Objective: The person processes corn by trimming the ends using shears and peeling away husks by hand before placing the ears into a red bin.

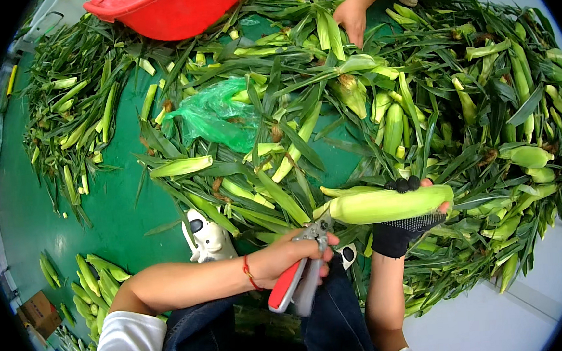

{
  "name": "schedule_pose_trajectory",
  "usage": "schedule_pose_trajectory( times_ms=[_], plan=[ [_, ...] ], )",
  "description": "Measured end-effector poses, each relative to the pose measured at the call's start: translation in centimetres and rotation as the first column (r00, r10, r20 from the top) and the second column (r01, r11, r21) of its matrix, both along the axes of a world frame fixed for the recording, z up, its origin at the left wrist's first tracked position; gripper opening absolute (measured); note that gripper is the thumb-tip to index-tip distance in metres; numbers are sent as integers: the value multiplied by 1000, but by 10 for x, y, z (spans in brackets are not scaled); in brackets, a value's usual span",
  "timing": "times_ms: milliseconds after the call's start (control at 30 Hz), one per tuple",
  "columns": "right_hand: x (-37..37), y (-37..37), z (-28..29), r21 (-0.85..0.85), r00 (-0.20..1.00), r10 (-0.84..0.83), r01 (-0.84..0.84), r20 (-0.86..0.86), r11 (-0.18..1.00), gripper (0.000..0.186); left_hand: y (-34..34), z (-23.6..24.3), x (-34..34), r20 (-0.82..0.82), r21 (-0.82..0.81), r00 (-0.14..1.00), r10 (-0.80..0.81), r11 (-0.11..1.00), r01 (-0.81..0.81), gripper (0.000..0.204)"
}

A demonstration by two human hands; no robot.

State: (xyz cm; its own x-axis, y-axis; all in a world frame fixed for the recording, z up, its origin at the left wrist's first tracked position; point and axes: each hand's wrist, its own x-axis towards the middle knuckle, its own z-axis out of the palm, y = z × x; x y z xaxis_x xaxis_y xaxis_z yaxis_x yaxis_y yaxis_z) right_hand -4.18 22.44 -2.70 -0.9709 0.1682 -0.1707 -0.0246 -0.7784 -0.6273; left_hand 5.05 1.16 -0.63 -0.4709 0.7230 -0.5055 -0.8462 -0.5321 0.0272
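Left hand (292,254) (head view): bare, closed around shears (309,282).
Shears: set at the stem of the ear (394,205); cannot tell whether cut.
Right hand (402,233): gloved, gripping the ear, held level.
Pile (93,290): lower left; ears apparently finished.
Heap (483,125): right; leafy ears, apparently remaining.
Lettering: none legible.

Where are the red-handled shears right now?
In the head view, the red-handled shears are in the left hand, below the picture's middle, their tip at the left end of the corn ear held by the gloved right hand.
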Motion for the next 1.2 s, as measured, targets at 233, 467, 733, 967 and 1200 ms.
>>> schedule_pose_trajectory(
  times_ms=[233,467,733,967,1200],
  plan=[
    [5,-22,0,205,944,-253,211,210,956,58,-28,-22,0,-351,-400,851,-391,884,241,37],
    [7,5,-11,137,915,-130,83,382,987,54,-61,-25,-7,-373,-904,732,-571,402,-146,64],
    [6,-29,-26,-68,760,127,-108,637,992,57,-33,-35,-47,-644,-683,642,-416,691,-237,59],
    [12,-25,-54,-149,748,193,-127,635,981,58,-35,-53,-28,-715,-675,556,-424,625,-392,50],
    [-1,9,-72,42,845,99,-141,525,989,57,-74,-52,-29,-370,-893,182,-911,295,-339,51]
  ],
)
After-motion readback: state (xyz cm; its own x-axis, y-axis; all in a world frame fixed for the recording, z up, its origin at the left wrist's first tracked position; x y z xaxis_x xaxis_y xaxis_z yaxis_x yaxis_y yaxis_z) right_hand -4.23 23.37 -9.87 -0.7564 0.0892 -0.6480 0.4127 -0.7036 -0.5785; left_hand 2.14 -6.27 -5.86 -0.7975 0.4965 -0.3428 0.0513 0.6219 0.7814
